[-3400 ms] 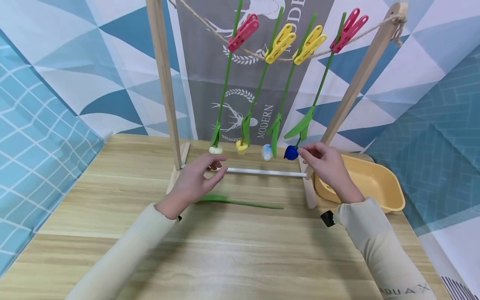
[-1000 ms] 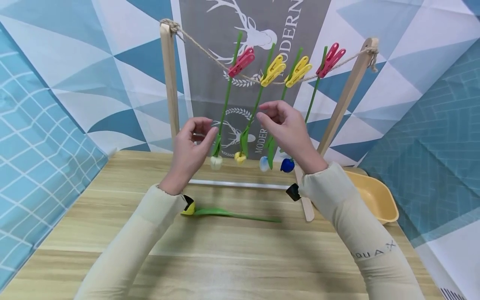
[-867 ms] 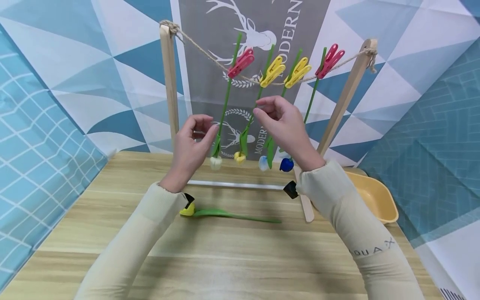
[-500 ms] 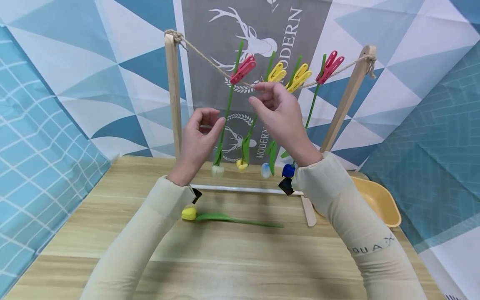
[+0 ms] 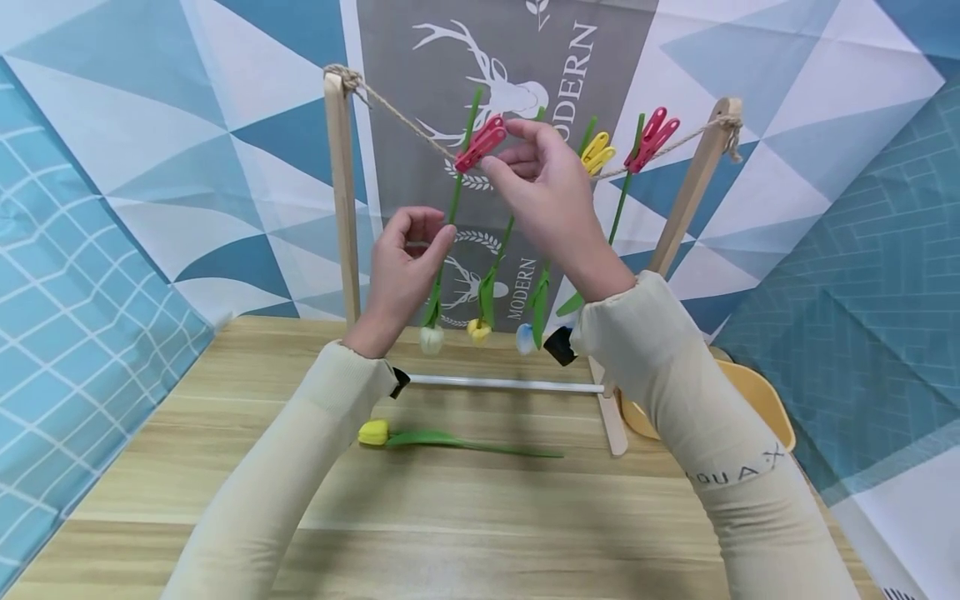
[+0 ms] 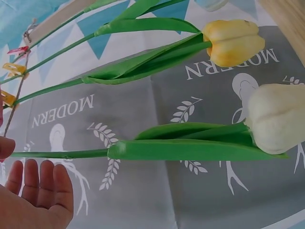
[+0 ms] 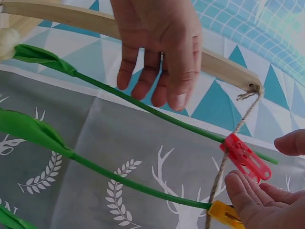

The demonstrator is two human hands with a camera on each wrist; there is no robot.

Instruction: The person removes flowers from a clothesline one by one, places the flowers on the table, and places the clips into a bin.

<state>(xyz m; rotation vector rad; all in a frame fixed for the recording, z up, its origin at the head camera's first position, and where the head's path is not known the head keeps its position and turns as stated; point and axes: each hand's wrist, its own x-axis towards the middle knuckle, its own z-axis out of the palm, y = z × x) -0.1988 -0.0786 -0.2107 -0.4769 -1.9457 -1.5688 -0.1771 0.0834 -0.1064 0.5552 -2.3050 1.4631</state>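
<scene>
Four artificial tulips hang head-down from a rope (image 5: 405,117), each stem clipped by a clothespin. My right hand (image 5: 551,196) is raised at the leftmost red clothespin (image 5: 480,146). In the right wrist view its thumb and fingers are spread on either side of that clothespin (image 7: 245,157), not pinching it. My left hand (image 5: 405,267) is beside the stem of the white tulip (image 5: 431,339), fingers loosely bent and holding nothing. The left wrist view shows its fingers (image 6: 43,183) below this stem (image 6: 71,154).
A yellow tulip (image 5: 373,432) lies on the wooden table (image 5: 420,517). Wooden posts (image 5: 342,200) hold the rope, with a white bar (image 5: 495,383) between their feet. One yellow clothespin (image 5: 597,152) and a red clothespin (image 5: 652,140) are farther right. An orange basin (image 5: 757,400) stands at the right.
My right hand has gone from the dark blue tulip at the right up and leftward to the left red clothespin. My left hand has risen beside the white tulip's stem.
</scene>
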